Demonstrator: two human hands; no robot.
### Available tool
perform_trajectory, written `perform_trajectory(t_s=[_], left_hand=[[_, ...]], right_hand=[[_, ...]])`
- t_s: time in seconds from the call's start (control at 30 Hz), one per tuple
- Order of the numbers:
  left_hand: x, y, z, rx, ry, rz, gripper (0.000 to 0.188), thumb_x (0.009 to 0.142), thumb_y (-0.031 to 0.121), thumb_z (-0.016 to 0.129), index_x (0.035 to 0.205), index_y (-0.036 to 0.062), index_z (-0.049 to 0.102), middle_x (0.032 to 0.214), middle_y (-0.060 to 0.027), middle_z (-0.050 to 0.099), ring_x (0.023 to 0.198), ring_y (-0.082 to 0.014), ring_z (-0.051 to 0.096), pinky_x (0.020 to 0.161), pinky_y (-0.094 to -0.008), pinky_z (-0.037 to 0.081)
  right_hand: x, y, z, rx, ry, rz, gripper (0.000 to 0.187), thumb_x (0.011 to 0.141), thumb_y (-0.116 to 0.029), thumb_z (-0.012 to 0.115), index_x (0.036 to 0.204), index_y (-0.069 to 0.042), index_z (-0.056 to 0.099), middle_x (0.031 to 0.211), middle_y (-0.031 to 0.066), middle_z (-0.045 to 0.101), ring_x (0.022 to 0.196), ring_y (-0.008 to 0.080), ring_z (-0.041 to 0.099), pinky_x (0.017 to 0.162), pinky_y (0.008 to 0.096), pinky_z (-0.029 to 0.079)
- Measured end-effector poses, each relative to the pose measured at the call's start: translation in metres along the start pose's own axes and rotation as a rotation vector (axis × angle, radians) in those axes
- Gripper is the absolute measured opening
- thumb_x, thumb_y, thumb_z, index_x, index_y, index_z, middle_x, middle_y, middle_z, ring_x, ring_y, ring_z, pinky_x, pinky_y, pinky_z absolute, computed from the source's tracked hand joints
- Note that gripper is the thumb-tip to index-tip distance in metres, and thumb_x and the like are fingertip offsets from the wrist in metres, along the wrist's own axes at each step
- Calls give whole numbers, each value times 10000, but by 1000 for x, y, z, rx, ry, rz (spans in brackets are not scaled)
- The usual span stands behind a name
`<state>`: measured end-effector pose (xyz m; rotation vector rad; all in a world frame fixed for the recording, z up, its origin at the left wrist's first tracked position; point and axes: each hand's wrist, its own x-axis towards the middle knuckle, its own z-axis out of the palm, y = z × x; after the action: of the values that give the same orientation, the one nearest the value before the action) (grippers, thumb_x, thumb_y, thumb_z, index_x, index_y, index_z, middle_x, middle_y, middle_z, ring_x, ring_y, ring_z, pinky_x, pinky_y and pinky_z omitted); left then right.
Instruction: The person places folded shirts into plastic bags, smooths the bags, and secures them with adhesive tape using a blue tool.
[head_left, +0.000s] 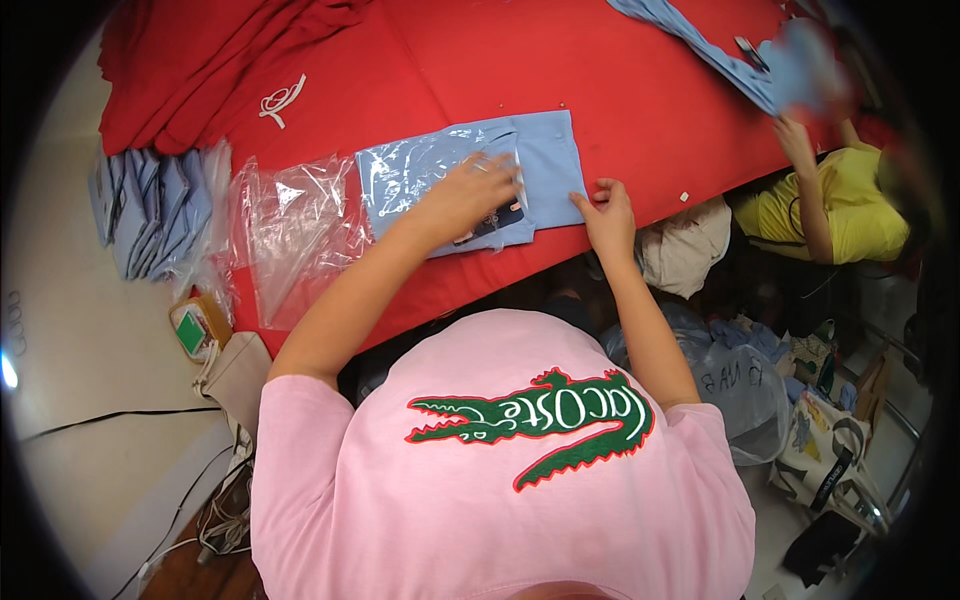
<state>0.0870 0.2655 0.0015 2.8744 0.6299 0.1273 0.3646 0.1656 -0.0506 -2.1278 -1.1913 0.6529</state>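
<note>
A folded light-blue garment (pixel 552 170) lies on the red-covered table in front of me. A clear plastic bag (pixel 400 170) covers its left part, while the right part is bare. Under the bag's near edge a dark card or label (pixel 497 222) shows partly. My left hand (pixel 470 197) rests palm down on the bagged part, fingers stretched out and slightly blurred. At the garment's right edge is my right hand (pixel 610 218), its thumb touching the cloth and its other fingers apart from the thumb.
Clear plastic bags (pixel 295 225) lie to the left, near a stack of folded blue garments (pixel 155 205). Red fabric (pixel 190 70) is heaped at the far left, beside a white strip (pixel 283 100). A co-worker in yellow (pixel 840 205) handles blue cloth (pixel 800 75) at the right.
</note>
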Motion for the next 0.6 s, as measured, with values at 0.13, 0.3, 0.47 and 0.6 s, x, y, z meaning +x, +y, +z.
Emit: perform_trajectory(t_s=[0.13,0.3,0.47,0.6], left_hand=[[12,23,7,65,-156,187,489,884,73,715,1365,115,639,1438,-93,609,1518,-288,457,1333,-531,283],[20,20,1,190,-219,257,241,902,98,704,1133,108,636,1269,-88,628,1418,-277,527,1336,-535,283],[-5,7,-58,45,13,151,269,819,14,750,1040,98,621,1210,-88,643,1347,-315,580,1270,-529,373],[-37,0,-91,-121,102,3,340,751,-53,784,1021,94,639,1199,-81,658,1319,-324,612,1131,-492,487]], right_hand=[[6,-19,17,-101,-165,150,494,800,-341,902,1119,-10,724,1182,179,724,1110,363,707,893,487,551],[2,-25,27,-218,-59,-1,338,797,-256,835,1030,-18,774,1301,181,731,1159,370,707,912,477,559],[-4,-18,41,420,89,-205,203,817,-106,765,974,-19,668,1371,197,706,1175,372,706,938,450,566],[-25,-66,39,550,45,-336,214,803,-16,721,961,-23,577,1430,211,680,1211,377,703,963,444,570]])
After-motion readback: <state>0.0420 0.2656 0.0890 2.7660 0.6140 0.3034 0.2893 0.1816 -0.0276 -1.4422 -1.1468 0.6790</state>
